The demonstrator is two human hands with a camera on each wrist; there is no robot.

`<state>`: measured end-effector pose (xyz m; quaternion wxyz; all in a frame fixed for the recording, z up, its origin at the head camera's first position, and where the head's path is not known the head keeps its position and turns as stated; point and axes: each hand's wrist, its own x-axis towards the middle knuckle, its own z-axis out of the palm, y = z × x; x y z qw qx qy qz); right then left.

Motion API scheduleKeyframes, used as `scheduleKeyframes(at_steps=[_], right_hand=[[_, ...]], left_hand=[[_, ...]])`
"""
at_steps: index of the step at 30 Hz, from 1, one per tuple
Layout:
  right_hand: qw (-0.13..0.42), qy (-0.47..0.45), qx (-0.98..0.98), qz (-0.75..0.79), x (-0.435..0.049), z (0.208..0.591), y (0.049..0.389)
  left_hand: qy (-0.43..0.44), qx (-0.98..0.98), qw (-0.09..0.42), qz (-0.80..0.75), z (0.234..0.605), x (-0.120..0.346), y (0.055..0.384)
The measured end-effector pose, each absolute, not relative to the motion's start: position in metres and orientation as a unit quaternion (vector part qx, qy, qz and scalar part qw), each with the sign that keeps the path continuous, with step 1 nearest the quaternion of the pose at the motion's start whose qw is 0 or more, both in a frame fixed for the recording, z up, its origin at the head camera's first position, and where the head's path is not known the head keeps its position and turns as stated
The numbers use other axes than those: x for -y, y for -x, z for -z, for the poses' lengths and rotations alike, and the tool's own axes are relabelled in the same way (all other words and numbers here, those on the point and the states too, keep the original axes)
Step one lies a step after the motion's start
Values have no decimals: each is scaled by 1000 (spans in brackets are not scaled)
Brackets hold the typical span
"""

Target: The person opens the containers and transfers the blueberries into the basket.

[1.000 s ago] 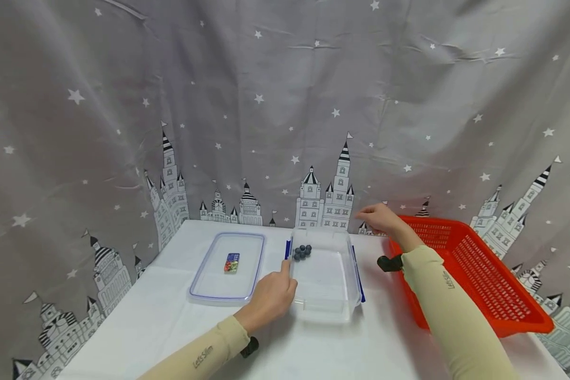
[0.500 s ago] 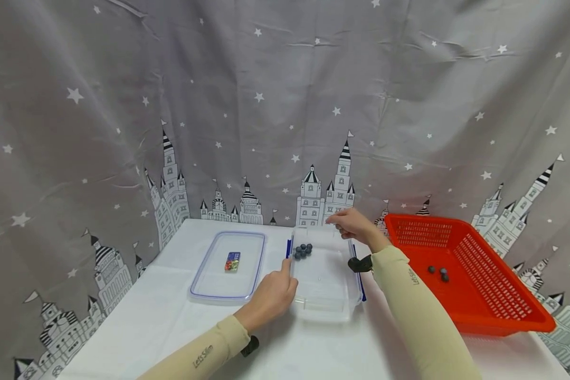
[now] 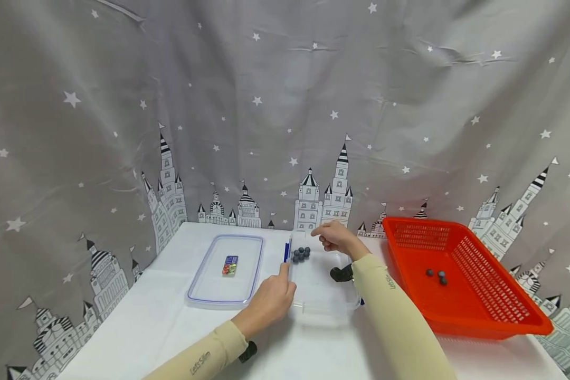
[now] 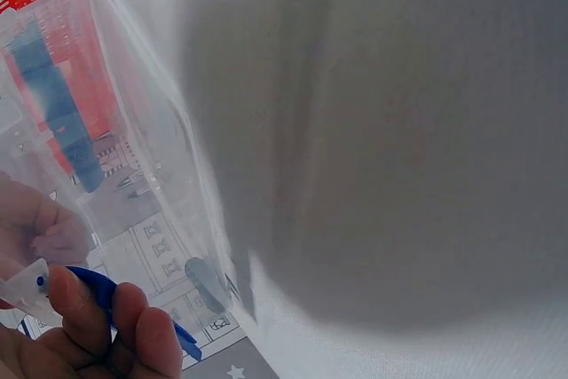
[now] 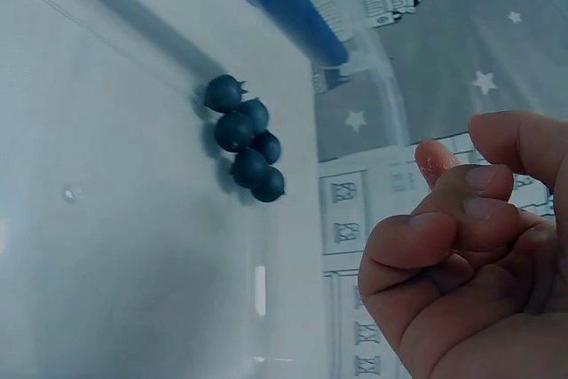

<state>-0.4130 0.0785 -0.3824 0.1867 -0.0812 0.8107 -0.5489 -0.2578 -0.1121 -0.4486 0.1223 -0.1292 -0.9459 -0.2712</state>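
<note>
- Grey curtain (image 3: 266, 68) with printed stars and castles hangs beyond both my hands, and a white tabletop (image 3: 157, 306) spreads beneath them.
- Six blueberries (image 5: 235, 130) sit bunched on the floor of the clear container (image 3: 320, 290), near its left wall towards the far end. They lie below my right hand (image 3: 334, 237) and a little to its left — close to the fingertips, not touching.
- My right hand hovers over the container's far end, index finger reaching out, the other fingers curled in, thumb apart from the index; I see nothing held in it.
- For a clean pick, I'd judge it best to lower thumb and index over a berry at the edge of the bunch and pinch softly: round fruit would probably roll if nudged, or bruise if squeezed.
- My left hand (image 3: 268, 298), nearer to me than the berries, pinches the container's blue-edged side clip (image 4: 98, 286) — a firm grip there should stop the box sliding.
- Left of that hand lies a blue-rimmed lid (image 3: 216, 289) with a small sticker (image 3: 230, 265) on it.
- To the right of my right hand stands the red basket (image 3: 475, 303), three loose berries (image 3: 441, 274) on its floor.
</note>
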Motion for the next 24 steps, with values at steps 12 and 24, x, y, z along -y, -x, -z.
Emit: scheduleKeyframes(at_steps=[12,24], right_hand=[[179,47,-811,554,-66,407,417],[170,15,-824,540,-63,424,419]], left_hand=[[125,943,98,293,447,112,256],[125,944,112,285,448,112,252]])
